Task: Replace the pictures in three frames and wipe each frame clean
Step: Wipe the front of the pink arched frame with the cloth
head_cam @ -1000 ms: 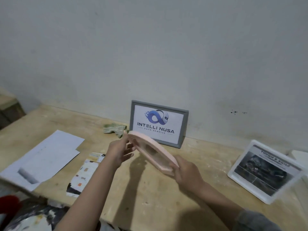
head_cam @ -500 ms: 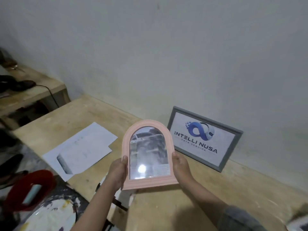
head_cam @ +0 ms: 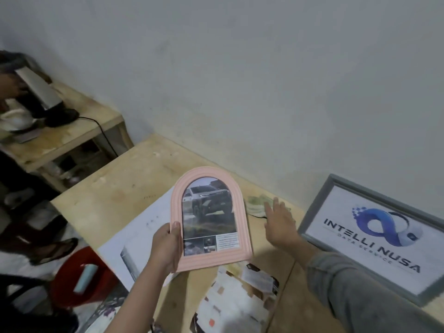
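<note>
A pink arched frame [head_cam: 211, 218] is held up above the counter [head_cam: 125, 198], near the middle of the view, its front turned toward the camera. Behind its glass a picture of a light-coloured off-road vehicle is seen, with two small photos and a block of text along the bottom. The frame is gripped at its lower left edge, at about 8 o'clock, by the left hand [head_cam: 167, 246], the thumb laid over the front rim and the fingers curled behind.

At 3 o'clock of the frame, just beside it but not touching, the right hand [head_cam: 280, 223] is held with fingers spread and relaxed, nothing grasped. Just beyond its fingertips, at 1 o'clock of the frame, a crumpled greenish cloth [head_cam: 255, 204] is seen on the counter near the wall [head_cam: 240, 80].

Farther out at 3 o'clock, a grey rectangular frame [head_cam: 374, 239] is leaned against the wall, with a blue logo and the words "INTELLI NUSA" shown in it. White printed sheets [head_cam: 141, 236] are spread on the counter under the pink frame, at 8 o'clock, and a patterned print [head_cam: 237, 301] is lain at 6 o'clock.

Off the counter's edge at 8 o'clock, a red bucket [head_cam: 72, 280] is seen on the floor. At 10 o'clock, a lower wooden bench [head_cam: 79, 131] is crowded with blurred objects.
</note>
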